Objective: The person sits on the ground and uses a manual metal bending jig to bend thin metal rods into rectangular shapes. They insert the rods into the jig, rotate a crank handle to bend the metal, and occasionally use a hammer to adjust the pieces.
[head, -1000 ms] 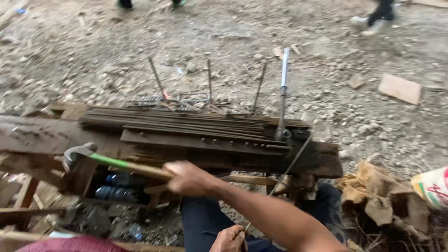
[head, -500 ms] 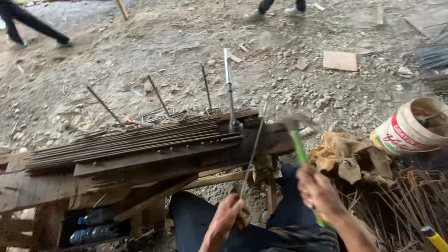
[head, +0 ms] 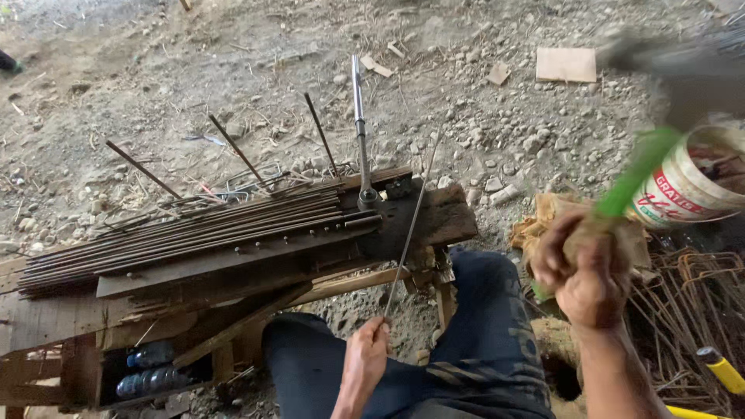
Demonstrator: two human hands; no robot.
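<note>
My right hand (head: 583, 268) grips the green handle of a hammer (head: 646, 159), raised high at the right; its dark head is blurred near the top right corner. My left hand (head: 366, 351) holds the near end of a thin steel rod (head: 411, 225) that slants up across the end of a rough wooden bench (head: 233, 264). A bundle of steel rods (head: 186, 233) lies lengthwise on the bench. A long metal bending lever (head: 359, 124) stands on the bench's right end, just left of the thin rod.
A white plastic bucket (head: 698, 182) stands at the right, beside tangled bent rebar (head: 691, 302). Plastic bottles (head: 151, 368) lie under the bench. A yellow-handled tool (head: 722, 371) lies at the lower right. Gravel ground with a wood scrap (head: 566, 64) stretches beyond. My legs in dark trousers (head: 473, 341) are below.
My right hand has swung the hammer from the bench's left side over to the right and lifted it high. My left hand has taken the thin rod's end.
</note>
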